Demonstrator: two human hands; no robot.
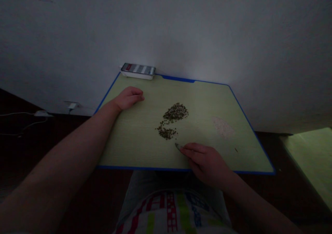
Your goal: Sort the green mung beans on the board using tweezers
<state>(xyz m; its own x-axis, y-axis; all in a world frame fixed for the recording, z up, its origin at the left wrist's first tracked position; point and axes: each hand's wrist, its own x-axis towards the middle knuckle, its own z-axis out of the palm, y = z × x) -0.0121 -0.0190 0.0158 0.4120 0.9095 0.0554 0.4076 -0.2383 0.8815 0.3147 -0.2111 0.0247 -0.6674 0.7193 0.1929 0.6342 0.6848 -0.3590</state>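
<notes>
My left hand (131, 97) rests on the left side of the small table (145, 151), its fingers curled into a loose fist with nothing showing in it. Near the front edge my right hand (203, 159) pinches a small, thin pointed tool (177, 146); its exact kind is too dim to make out. The tip points at a small heap of dark greenish beans (167, 133) just beyond it. Behind lies a larger heap of beans (176, 112) with pale grains mixed in, and a few loose beans link the two. A flat patch of pale grains (223, 127) lies to the right.
A phone (138, 69) lies on a white box (137, 75) at the back left corner, against the wall (192, 30). A small dark sliver (236, 150) lies on the right. A plug (72, 105) and white cables (41, 113) are at the far left.
</notes>
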